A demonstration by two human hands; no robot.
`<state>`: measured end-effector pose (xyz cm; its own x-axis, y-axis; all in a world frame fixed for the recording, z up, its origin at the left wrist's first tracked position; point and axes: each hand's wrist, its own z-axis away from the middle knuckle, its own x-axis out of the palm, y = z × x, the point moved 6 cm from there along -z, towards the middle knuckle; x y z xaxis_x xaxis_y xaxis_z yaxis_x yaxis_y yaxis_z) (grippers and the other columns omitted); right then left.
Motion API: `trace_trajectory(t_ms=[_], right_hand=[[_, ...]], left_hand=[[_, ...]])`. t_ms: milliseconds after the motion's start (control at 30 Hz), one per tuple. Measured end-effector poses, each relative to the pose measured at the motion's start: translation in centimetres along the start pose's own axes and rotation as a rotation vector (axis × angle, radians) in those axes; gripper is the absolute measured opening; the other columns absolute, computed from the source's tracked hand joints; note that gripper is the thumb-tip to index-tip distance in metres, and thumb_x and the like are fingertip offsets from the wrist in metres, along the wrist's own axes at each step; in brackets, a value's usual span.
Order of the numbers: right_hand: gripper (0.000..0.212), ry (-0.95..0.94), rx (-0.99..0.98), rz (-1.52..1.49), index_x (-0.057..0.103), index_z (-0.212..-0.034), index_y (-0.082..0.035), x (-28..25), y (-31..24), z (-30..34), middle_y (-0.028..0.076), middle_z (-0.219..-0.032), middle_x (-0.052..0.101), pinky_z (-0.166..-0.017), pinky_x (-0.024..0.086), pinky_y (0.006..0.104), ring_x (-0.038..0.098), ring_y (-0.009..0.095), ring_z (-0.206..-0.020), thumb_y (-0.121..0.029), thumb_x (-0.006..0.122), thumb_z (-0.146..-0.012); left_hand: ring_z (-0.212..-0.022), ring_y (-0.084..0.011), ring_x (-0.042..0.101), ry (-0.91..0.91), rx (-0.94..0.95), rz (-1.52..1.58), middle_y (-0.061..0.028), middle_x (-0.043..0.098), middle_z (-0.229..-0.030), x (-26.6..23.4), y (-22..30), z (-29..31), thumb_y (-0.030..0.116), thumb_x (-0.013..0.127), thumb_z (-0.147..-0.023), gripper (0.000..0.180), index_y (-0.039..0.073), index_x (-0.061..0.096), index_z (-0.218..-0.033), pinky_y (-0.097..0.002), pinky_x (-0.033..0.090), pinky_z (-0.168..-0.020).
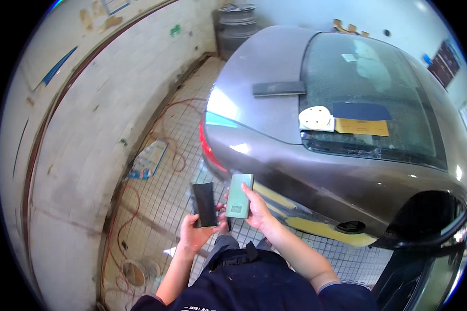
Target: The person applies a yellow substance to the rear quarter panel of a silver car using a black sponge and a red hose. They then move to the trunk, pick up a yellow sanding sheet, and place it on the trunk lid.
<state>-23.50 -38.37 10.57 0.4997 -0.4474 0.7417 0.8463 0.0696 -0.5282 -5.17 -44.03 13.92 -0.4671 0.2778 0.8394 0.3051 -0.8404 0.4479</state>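
Note:
My left hand (192, 236) grips a black rectangular sheet (205, 205) that looks like sandpaper, held upright with the thumb along its lower edge. Close beside it, my right hand (258, 211) holds a pale green flat block (238, 194), its thumb across the front face. A small dark label marks the block's lower end. The two pieces are apart. Just beyond them stands the rear side of a grey car (264, 129), with a yellow filler patch (327, 230) low on its panel.
On the car lie a long dark block (279, 89), white perforated discs (315, 118), a brown-yellow sheet (362, 127) and a dark blue sheet (360, 111). A reddish hose (135, 194) winds over the tiled floor near a blue-white bag (149, 159). Wheel rims (237, 20) are stacked at the back.

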Motion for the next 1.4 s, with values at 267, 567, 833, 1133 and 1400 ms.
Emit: trace_trajectory(t_ms=[267, 567, 833, 1133, 1400], right_hand=[[0.083, 0.543, -1.019, 1.967, 0.052, -0.154, -0.011, 5.3, -20.6, -7.8, 0.018, -0.128, 0.059, -0.098, 0.045, 0.0459, 0.057, 0.034, -0.119, -0.053, 0.078, -0.087], [0.079, 0.61, -0.777, 2.334, 0.057, -0.147, -0.016, 0.0, -27.5, -14.9, 0.013, -0.132, 0.059, -0.102, 0.044, 0.0471, 0.056, 0.032, -0.124, -0.047, 0.084, -0.079], [0.08, 1.241, -0.433, 2.47, 0.054, -0.15, -0.021, -1.2, -37.8, -2.5, 0.014, -0.149, 0.05, -0.107, 0.041, 0.0545, 0.046, 0.035, -0.137, -0.019, 0.081, -0.075], [0.054, 1.6, -0.222, 2.494, 0.06, -0.144, -0.022, -7.9, -42.6, 5.8, 0.005, -0.146, 0.059, -0.104, 0.046, 0.0567, 0.053, 0.029, -0.132, -0.011, 0.063, -0.091], [0.05, 2.196, -0.346, 2.244, 0.053, -0.15, -0.021, 0.1, -50.2, 18.8, 0.007, -0.134, 0.068, -0.097, 0.052, 0.0541, 0.07, 0.031, -0.11, -0.014, 0.046, -0.101]], left_hand=[[-0.106, -0.0313, 0.065, 0.591, -0.102, -0.615, -0.0099, 0.057, -0.124, -31.9, 13.2, -5.7, 0.03, 0.06, -0.094, 0.046, 0.01, 0.048, -0.134, -0.051, 0.054, -0.085], [-0.1, -0.0274, 0.061, 1.075, -0.35, -0.688, -0.0028, 0.057, -0.106, -49.8, 22.0, -0.9, 0.041, 0.064, -0.09, 0.033, 0.02, 0.055, -0.113, -0.0526, 0.053, -0.078], [-0.085, -0.0257, 0.056, 0.829, 0.126, -0.336, -0.0041, 0.055, -0.094, -45.7, 34.9, -15.9, 0.058, 0.065, -0.091, 0.046, 0.017, 0.054, -0.107, -0.0433, 0.049, -0.07], [-0.114, -0.0247, 0.056, 0.431, 0.245, -0.261, -0.0018, 0.061, -0.128, -28.8, 43.9, -29.2, 0.054, 0.046, -0.1, 0.044, 0.019, 0.059, -0.123, -0.0488, 0.048, -0.085], [-0.133, -0.0311, 0.049, 0.661, 0.478, -0.469, -0.0062, 0.05, -0.145, -20.1, 49.9, -34.3, 0.043, 0.051, -0.102, 0.049, 0.016, 0.047, -0.143, -0.058, 0.045, -0.105]])
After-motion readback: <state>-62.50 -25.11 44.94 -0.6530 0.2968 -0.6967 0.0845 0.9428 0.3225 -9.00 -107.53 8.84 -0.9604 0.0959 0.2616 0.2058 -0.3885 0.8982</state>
